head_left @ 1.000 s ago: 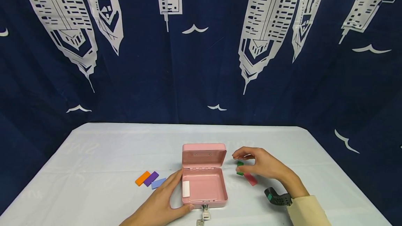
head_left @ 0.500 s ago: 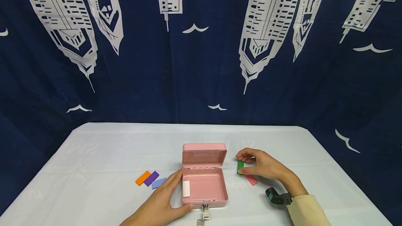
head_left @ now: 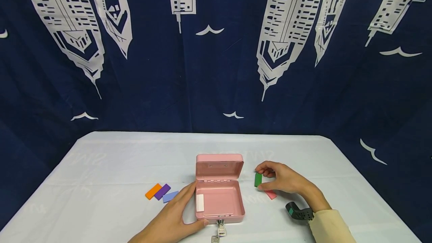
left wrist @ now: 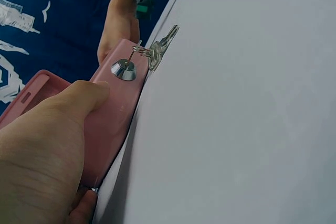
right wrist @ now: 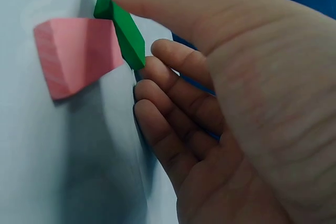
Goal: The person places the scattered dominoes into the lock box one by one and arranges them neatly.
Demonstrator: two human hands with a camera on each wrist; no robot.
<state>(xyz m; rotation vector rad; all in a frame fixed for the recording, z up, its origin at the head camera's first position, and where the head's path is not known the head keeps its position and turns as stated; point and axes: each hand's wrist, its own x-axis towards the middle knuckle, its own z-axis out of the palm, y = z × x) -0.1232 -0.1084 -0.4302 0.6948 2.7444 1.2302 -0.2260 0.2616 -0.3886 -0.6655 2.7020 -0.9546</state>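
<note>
A pink metal cash box (head_left: 220,220) stands with its lid (head_left: 219,156) raised and keys (head_left: 221,230) hanging from the front lock. My left hand (head_left: 175,215) grips its front left corner, thumb on the front wall and fingers along the left side; the left wrist view shows the thumb (left wrist: 86,98) beside the lock. To the right of the box, my right hand (head_left: 285,177) pinches a green block (head_left: 258,179) end to end between thumb and fingertips. A pink block (right wrist: 79,53) lies against the green one, partly hidden by the hand in the head view.
Left of the box lie an orange block (head_left: 153,191), a purple block (head_left: 162,192) and a light blue block (head_left: 170,197). Inside the box a white piece (head_left: 200,203) sits along the left wall. A dark blue printed curtain (head_left: 216,85) hangs behind the white table (head_left: 111,160).
My right hand has closed in from above, its thumb and fingertips coming to the ends of the green block, which now shows more fully. The left hand stays on the cash box.
</note>
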